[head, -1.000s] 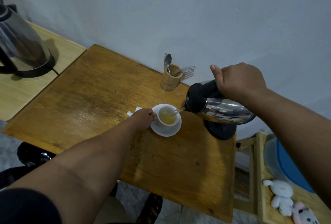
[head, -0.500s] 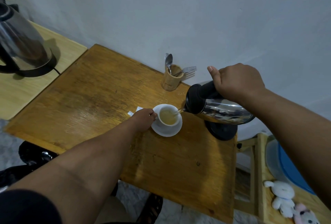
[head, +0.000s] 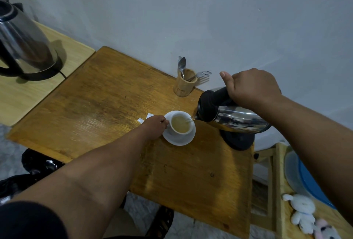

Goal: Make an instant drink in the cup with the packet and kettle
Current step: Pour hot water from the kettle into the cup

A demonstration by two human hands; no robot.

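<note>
A white cup (head: 172,130) with pale yellow-brown liquid stands on a white saucer (head: 181,140) on the wooden table (head: 99,109). My left hand (head: 155,127) grips the cup at its left side. My right hand (head: 250,89) is closed around the black handle of a steel kettle (head: 233,119), tilted left, with a thin stream of water running from its spout into the cup. The kettle's black base (head: 238,141) sits on the table below it. A white packet (head: 141,119) lies partly hidden behind my left hand.
A bamboo holder (head: 184,84) with spoons and a fork stands near the wall behind the cup. A second steel kettle (head: 23,44) sits on a lighter table at the far left. Plush toys (head: 303,214) and a blue lid (head: 313,183) lie at the lower right.
The liquid level in the cup has risen while the kettle stays tilted and pouring. Both hands have hardly moved.
</note>
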